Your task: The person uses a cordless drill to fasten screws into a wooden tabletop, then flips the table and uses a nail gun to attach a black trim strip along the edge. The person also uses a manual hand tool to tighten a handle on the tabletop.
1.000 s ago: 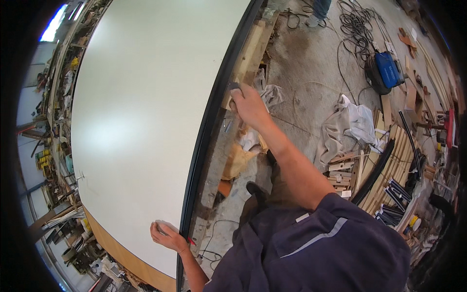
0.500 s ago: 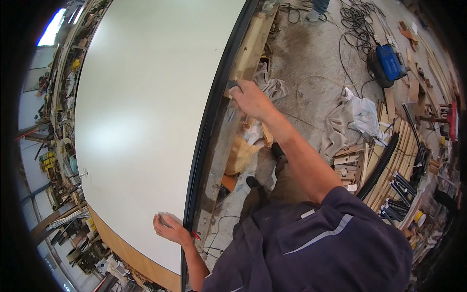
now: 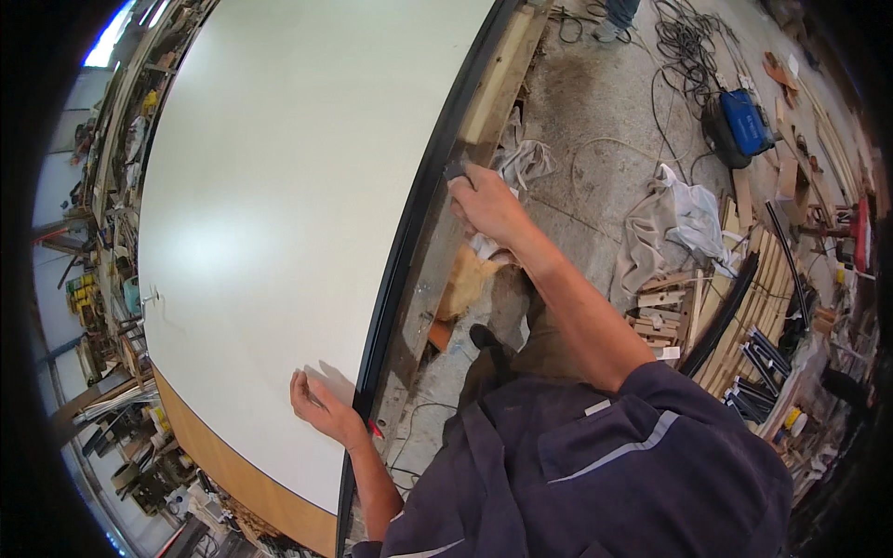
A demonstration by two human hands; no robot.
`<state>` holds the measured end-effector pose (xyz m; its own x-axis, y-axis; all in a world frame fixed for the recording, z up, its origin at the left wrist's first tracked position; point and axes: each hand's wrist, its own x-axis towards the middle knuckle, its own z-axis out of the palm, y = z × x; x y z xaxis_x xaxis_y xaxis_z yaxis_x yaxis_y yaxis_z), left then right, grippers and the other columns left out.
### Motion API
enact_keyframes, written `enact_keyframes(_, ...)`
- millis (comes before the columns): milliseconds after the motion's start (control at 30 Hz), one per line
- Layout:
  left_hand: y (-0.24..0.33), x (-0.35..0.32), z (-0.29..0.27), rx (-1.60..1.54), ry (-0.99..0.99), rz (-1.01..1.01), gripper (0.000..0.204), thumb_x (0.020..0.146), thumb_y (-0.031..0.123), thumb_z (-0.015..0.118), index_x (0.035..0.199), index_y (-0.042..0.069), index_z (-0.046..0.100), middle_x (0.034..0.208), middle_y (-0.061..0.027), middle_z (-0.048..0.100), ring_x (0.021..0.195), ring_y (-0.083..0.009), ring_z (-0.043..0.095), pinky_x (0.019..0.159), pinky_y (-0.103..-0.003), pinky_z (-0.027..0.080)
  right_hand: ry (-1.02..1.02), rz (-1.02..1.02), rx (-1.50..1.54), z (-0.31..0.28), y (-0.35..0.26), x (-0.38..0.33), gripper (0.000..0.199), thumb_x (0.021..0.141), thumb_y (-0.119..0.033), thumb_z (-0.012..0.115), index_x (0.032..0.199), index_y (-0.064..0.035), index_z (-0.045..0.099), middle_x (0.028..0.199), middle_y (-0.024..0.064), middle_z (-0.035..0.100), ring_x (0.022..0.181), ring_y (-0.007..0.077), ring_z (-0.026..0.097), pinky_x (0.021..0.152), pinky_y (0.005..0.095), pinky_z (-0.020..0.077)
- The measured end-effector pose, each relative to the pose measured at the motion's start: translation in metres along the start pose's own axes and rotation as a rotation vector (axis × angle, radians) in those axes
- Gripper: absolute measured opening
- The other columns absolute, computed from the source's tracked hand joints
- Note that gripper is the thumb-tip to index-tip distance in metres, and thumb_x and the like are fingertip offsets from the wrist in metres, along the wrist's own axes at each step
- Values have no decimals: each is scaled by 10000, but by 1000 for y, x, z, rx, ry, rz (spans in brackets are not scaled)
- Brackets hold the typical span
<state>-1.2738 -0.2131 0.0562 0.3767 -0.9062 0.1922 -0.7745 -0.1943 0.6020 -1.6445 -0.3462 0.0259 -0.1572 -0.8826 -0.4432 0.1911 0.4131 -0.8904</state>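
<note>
A large white panel (image 3: 270, 242) with a black strip (image 3: 395, 279) along its right edge lies in front of me. My right hand (image 3: 490, 206) is closed around a small dark block-like piece (image 3: 454, 170), just outside the black strip; most of that piece is hidden by my fingers. Over the panel's near right part is my left hand (image 3: 324, 409), fingers loosely curved and apart, nothing in them. A shadow falls on the white surface beside it. A small red thing (image 3: 375, 429) sits by the strip, close to my left wrist.
Wooden beams (image 3: 498, 84) run alongside the panel. Rags (image 3: 670, 223), a blue machine (image 3: 744, 121), coiled cables (image 3: 688, 37) and stacked wood strips (image 3: 744, 307) lie on the floor to the right. Another person's leg (image 3: 616, 19) shows at the top. Cluttered shelves line the left.
My right hand has shifted slightly right and toward me along the strip, still holding the dark piece. My left hand has risen a little off the panel. The view has tilted slightly.
</note>
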Motion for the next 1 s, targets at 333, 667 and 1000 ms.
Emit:
enact_keyframes(333, -50, -11, -60, -237, -121, -13, 382, 1065, 208, 501, 1359, -35, 530, 1344, -167, 568, 1276, -284, 526, 1113, -411, 394, -26, -9, 35, 72, 54, -71, 214, 1035, -184, 478, 882, -35, 496, 654, 17, 500, 507, 98, 451, 445, 294, 361)
enact_keyframes(667, -268, -38, -213, 227, 38, 48, 416, 1047, 234, 550, 1339, -62, 540, 1351, -233, 549, 1242, -363, 532, 1067, -446, 433, -28, -20, 14, 136, 95, -135, 232, 1024, -205, 508, 889, -15, 507, 689, 49, 542, 537, 127, 491, 488, 318, 413)
enact_keyframes(1000, -322, -62, -285, 434, -103, 233, 437, 1066, 241, 503, 1383, -59, 516, 1406, -246, 531, 1305, -397, 502, 1101, -471, 408, -37, -7, -5, 219, 152, -219, 253, 1022, -213, 517, 915, 15, 534, 692, 65, 574, 546, 146, 543, 510, 338, 468)
